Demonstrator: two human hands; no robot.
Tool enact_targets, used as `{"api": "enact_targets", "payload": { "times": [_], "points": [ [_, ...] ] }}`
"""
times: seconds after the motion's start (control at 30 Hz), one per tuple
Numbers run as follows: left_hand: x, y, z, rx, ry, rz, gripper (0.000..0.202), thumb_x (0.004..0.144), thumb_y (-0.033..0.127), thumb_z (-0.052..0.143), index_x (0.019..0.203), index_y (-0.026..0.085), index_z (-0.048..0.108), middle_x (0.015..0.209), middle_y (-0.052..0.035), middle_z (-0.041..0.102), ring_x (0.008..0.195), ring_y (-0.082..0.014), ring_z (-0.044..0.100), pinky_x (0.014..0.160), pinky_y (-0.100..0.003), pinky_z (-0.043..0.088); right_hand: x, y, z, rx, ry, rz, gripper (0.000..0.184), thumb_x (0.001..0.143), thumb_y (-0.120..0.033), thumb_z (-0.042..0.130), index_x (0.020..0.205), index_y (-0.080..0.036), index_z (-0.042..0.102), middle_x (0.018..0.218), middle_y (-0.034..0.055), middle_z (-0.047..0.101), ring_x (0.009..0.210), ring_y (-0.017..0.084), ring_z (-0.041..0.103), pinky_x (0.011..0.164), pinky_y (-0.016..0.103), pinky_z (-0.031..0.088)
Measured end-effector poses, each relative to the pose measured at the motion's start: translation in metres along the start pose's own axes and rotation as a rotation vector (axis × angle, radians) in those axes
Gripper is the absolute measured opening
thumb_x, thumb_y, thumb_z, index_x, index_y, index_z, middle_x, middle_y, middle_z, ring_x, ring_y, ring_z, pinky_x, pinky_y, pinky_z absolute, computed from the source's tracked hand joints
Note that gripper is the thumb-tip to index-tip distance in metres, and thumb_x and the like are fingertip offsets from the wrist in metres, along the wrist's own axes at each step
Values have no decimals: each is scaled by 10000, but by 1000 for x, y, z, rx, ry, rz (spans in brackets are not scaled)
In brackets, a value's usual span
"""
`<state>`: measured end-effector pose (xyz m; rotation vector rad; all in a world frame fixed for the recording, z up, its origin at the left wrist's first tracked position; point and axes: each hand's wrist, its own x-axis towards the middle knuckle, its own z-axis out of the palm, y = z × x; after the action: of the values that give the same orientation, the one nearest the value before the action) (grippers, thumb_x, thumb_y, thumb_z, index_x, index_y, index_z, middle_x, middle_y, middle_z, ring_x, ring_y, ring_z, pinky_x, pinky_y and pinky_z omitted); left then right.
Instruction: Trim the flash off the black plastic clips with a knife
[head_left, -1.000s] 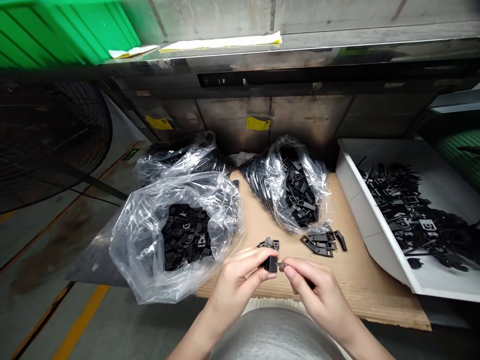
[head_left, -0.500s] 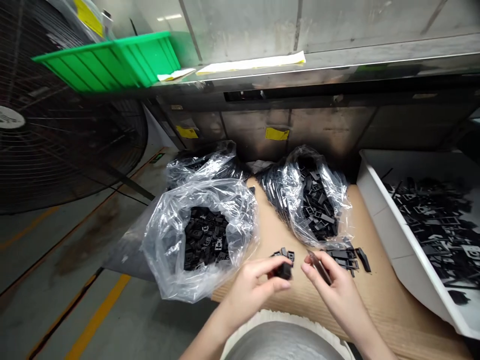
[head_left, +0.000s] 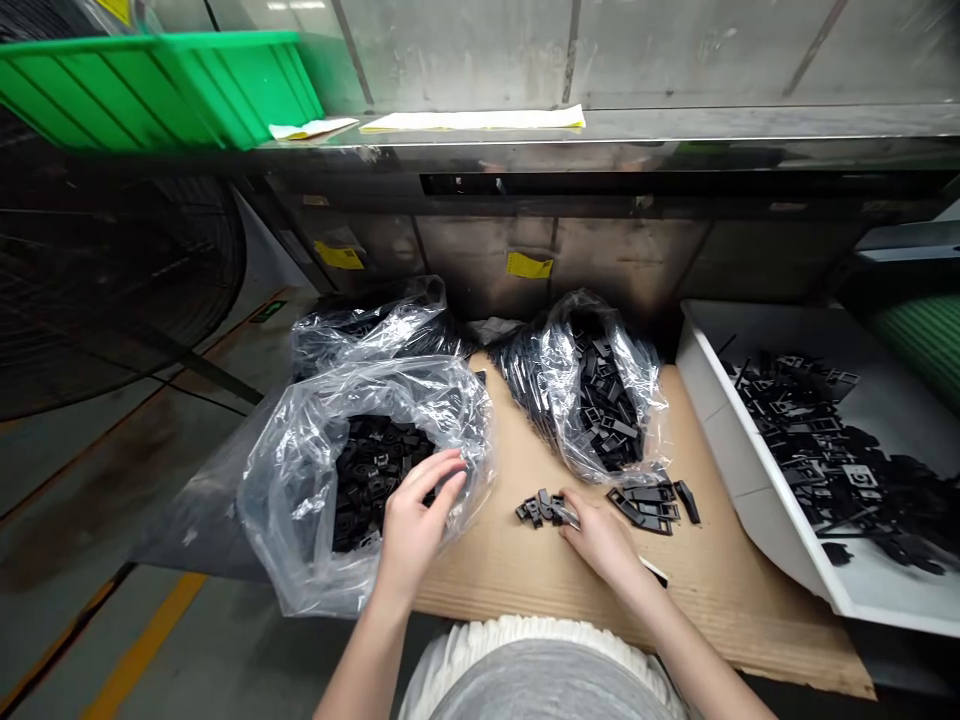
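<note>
My left hand (head_left: 415,520) hovers over the mouth of a clear plastic bag (head_left: 281,500) filled with small black plastic parts (head_left: 364,480). Its thumb and fingers are curved and slightly apart; I make out no part between them. My right hand (head_left: 600,535) is low over the cardboard, its fingertips at a small pile of black plastic parts (head_left: 534,508). It grips a slim knife-like tool (head_left: 654,572), whose back end shows beneath the wrist and whose shiny tip points at the pile. Just right of this hand lie longer black clip-like pieces (head_left: 649,508).
A second open bag (head_left: 551,370) of black pieces stands behind the cardboard (head_left: 517,580), another bag (head_left: 390,320) at back left. A white tub (head_left: 757,500) with black scraps is at right. A green bin (head_left: 165,90) sits on the metal shelf (head_left: 675,122); a large fan (head_left: 112,280) stands left.
My left hand has moved left from above the cardboard to the bag; the black part it held no longer shows. My right hand has shifted left to the small pile. The view has turned right.
</note>
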<state>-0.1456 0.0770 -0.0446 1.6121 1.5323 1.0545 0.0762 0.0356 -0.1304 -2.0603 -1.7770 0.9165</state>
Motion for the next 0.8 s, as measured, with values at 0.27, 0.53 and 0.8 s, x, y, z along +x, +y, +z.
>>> {"api": "enact_targets", "payload": {
  "times": [0.27,0.53,0.8],
  "points": [
    [-20,25,23,-178,-301,-100,165,753,228,571,857,173,686,922,-75,685,900,-233,605,851,-383,450,-36,-14,-19,114,89,-57,392,811,-253,444,1189,-176,377,722,15,644,640,171,617,587,269,464],
    [-32,50,54,-370,-582,-163,243,745,173,582,981,159,636,920,-70,671,858,-214,607,761,-327,492,-75,-47,-58,401,133,-245,374,820,-281,442,1175,-166,439,710,26,598,582,146,559,536,235,459],
    [-39,68,45,-237,-702,-1,243,838,233,476,1040,206,607,953,-57,638,793,-182,587,708,-280,477,-74,-50,-74,587,264,-192,129,758,-272,567,826,-189,639,681,5,624,581,131,562,547,203,457]
  ]
}}
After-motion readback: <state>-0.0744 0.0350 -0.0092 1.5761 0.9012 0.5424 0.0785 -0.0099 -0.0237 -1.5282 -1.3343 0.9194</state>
